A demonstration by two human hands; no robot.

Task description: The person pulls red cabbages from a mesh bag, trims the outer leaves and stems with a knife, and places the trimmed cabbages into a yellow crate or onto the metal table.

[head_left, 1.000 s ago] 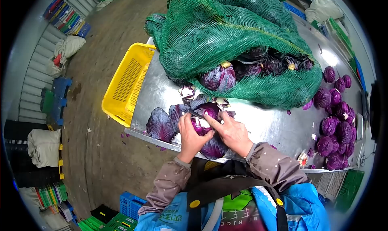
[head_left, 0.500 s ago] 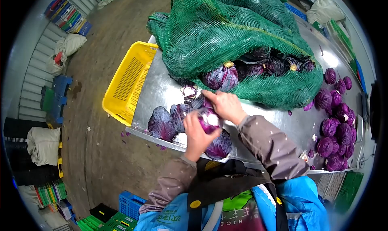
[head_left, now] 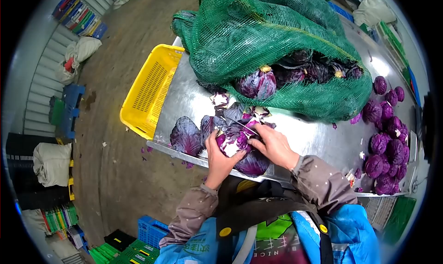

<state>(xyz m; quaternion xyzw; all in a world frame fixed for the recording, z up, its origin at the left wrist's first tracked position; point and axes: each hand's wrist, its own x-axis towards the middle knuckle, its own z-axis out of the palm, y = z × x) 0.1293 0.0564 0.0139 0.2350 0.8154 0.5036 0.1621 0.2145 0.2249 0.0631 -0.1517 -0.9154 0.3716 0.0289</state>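
Observation:
My left hand (head_left: 218, 158) is closed around a red cabbage (head_left: 234, 140), its pale cut base tilted toward me. The thin blade of a knife (head_left: 242, 126) reaches from my right hand (head_left: 275, 146) across the cabbage's far side; its handle is hidden in the fingers. Around the cabbage lie loose outer leaves, a dark purple one (head_left: 186, 135) at the left and another leaf (head_left: 253, 163) under my hands. White-cored trimmings (head_left: 219, 99) are beyond them. A green mesh sack (head_left: 272, 28) gapes toward me, with an untrimmed cabbage (head_left: 256, 84) at its opening.
The metal table (head_left: 177, 91) carries all this. A yellow crate (head_left: 152, 91) stands against its left edge. Several trimmed cabbages (head_left: 386, 148) are heaped at the right end. Blue and green crates (head_left: 152, 229) sit on the floor at the lower left.
My right hand has drawn back toward the right and nearer to me. The cabbage has turned in my left hand, and a new white-cored trimming shows beyond it. The view has shifted slightly.

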